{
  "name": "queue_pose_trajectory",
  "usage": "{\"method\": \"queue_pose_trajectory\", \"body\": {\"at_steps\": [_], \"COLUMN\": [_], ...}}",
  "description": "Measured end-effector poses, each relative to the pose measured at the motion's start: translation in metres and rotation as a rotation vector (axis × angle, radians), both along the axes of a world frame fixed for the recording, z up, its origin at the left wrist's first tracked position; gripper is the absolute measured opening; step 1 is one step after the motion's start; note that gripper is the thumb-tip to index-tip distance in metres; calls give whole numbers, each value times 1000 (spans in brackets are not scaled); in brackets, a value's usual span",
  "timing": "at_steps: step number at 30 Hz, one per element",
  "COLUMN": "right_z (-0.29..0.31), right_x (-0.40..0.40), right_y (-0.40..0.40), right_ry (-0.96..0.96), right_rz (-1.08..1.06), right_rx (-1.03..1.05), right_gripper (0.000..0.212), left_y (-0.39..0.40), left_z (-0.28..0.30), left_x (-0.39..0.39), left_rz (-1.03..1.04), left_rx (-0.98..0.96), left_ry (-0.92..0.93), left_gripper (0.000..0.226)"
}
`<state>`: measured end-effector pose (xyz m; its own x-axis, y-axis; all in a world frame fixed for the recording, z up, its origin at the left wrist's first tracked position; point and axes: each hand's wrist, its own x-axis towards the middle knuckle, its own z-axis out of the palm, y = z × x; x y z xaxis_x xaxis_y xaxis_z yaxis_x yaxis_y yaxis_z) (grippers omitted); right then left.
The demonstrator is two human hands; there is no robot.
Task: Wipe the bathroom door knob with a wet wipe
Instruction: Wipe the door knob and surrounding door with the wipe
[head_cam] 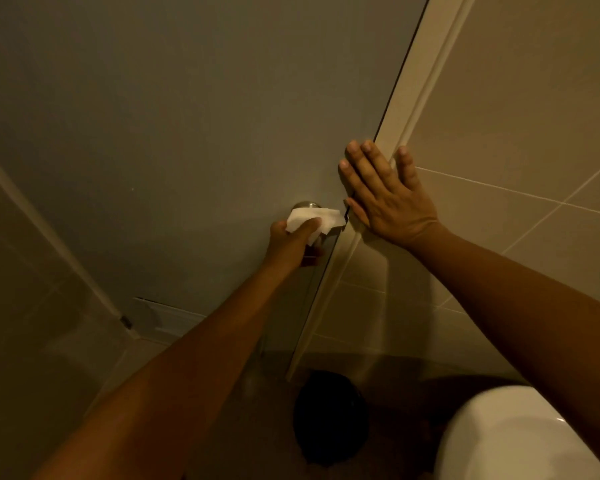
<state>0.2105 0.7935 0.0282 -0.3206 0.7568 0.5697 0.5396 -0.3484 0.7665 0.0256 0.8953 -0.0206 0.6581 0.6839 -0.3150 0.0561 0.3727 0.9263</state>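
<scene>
A round metal door knob (306, 205) sits on the grey door (187, 116), near its right edge. My left hand (293, 242) grips a white wet wipe (314, 220) and presses it over the knob, so only the knob's top rim shows. My right hand (383, 195) lies flat with fingers spread, across the door's edge and the cream door frame (420, 81), just right of the knob.
Beige wall tiles (516, 133) run to the right of the frame. A white toilet (513, 441) fills the lower right corner, with a dark round bin (329, 417) beside it on the floor. A vent panel (167, 315) and a hinge (126, 322) sit low on the left.
</scene>
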Motion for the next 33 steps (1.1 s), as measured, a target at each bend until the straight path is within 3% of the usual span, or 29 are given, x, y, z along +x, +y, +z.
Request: {"method": "queue_pose_trajectory", "body": {"at_steps": [9,14,17,21,25,29,31,33], "right_z": [5,5,4,-5,-13,-16,-16,-18], "right_x": [-8,-33,-55,-83,-105,-123,-130,-137], "right_y": [-3,-5,-5,-9,-12,-8,-2,4], "right_ry": [73,246,436,613,851,1304,1468,1568], "right_rz": [-57,-112,-99,-107,-162,-264,-298,-297], "right_rx": [-45,-55,-89,-207,-288,-208,-193,-149], "right_gripper": [64,62,68,59,53,67,72,62], "left_y": [-3,-1,10,21,27,32,35,37], "left_z": [8,11,16,20,28,38,43,47], "left_x": [-4,-25,-31,-36,-42,-45,-47,-51], "left_rz": [29,-3,-19,-24,-49,-132,-203,-264], "left_rx": [463,586,516,514,581,551,550,569], "left_ry": [318,288,309,275,302,251,250,256], "left_gripper": [69,61,51,25,28,14,22,26]}}
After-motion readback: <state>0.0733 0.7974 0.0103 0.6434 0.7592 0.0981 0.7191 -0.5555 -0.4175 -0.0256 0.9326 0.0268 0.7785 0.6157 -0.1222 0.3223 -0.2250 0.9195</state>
